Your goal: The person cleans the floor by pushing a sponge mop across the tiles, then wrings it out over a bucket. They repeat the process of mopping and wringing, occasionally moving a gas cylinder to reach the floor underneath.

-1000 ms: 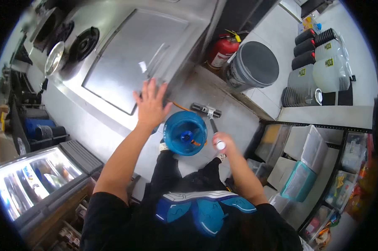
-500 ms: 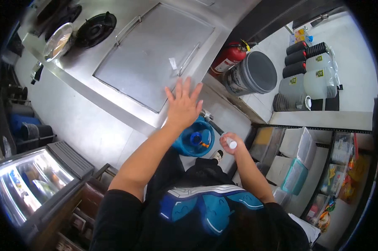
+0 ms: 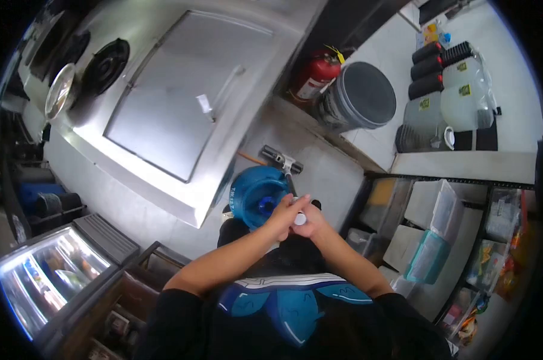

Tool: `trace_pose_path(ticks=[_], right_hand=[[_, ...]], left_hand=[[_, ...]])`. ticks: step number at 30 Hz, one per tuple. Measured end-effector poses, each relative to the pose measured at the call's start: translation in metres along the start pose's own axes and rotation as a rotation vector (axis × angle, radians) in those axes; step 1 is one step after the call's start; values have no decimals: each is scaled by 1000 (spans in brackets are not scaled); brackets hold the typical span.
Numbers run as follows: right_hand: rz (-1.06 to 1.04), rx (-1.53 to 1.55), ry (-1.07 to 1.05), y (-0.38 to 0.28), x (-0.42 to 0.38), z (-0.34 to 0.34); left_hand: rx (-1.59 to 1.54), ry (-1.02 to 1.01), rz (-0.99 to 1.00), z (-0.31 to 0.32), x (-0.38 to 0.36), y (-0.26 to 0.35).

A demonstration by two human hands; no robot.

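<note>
Both of my hands are together in front of my body, around the white-tipped handle (image 3: 299, 219) of a long-handled floor tool. My left hand (image 3: 281, 216) is closed at the left of the handle, its fingers overlapping my right hand. My right hand (image 3: 310, 221) wraps the handle from the right. Beyond them, the tool's dark and silver head (image 3: 281, 159) lies on the floor; most of the shaft is hidden by my hands. Just left of my hands stands a large blue water jug (image 3: 245, 191), with a darker blue part showing in its middle.
A steel counter (image 3: 163, 90) with a covered panel and a burner (image 3: 106, 66) is at upper left. A fire extinguisher (image 3: 316, 75) and a grey bucket (image 3: 364, 96) stand beyond. Storage bins (image 3: 430, 210) line the right; a lit display fridge (image 3: 52, 270) is at lower left.
My left hand has come down from the steel counter, where it was spread open, to the handle beside my right hand. My right hand has shifted left with the handle. The view has shifted.
</note>
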State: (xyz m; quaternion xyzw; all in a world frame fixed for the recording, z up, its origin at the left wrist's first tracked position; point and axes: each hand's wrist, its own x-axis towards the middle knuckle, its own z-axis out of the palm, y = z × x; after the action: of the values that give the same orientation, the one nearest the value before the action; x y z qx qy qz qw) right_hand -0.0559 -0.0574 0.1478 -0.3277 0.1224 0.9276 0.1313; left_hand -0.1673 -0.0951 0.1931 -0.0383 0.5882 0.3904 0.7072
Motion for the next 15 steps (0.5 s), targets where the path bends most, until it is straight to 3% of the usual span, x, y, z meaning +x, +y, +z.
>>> trace_pose_path(ticks=[2, 4, 12, 15], right_hand=[[-105, -145, 160, 9, 4, -5], [-48, -145, 117, 4, 1, -10], [-161, -128, 69, -28, 5, 4], [-181, -134, 207, -24, 0, 7]], left_hand=[[122, 49, 82, 11, 9, -19], [279, 91, 193, 9, 18, -29], [115, -49, 389, 36, 23, 1], [154, -77, 403, 31, 30, -5]])
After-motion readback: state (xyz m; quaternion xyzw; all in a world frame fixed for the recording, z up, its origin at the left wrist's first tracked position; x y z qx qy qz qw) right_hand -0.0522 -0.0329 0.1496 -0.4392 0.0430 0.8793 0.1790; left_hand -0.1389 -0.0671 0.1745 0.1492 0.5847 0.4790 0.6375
